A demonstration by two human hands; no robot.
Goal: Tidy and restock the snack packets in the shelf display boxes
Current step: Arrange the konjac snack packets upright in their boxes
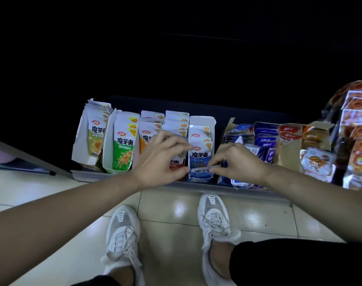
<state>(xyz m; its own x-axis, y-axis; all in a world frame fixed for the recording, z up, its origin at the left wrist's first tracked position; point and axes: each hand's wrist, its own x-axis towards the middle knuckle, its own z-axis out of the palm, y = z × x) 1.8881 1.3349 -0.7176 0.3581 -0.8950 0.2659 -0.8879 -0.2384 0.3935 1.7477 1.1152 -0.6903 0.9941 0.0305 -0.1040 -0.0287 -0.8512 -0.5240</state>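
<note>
A low shelf holds a row of white display boxes of snack packets. The blue-packet box (202,120) stands in the middle, its front blue packet (199,155) upright. My left hand (161,157) reaches over the red-packet box beside it, fingertips pinching the top left edge of that front blue packet. My right hand (235,159) pinches the box's low blue front flap (200,172) from the right. Left of these stand boxes of orange packets (149,129), green packets (124,149) and pale yellow-green packets (93,137).
Right of the hands lie brown cardboard boxes (289,147) with untidy dark blue, red and orange packets. Large orange bags (359,129) hang at the far right. My two white shoes (215,223) stand on the glossy tiled floor just before the shelf edge (237,193).
</note>
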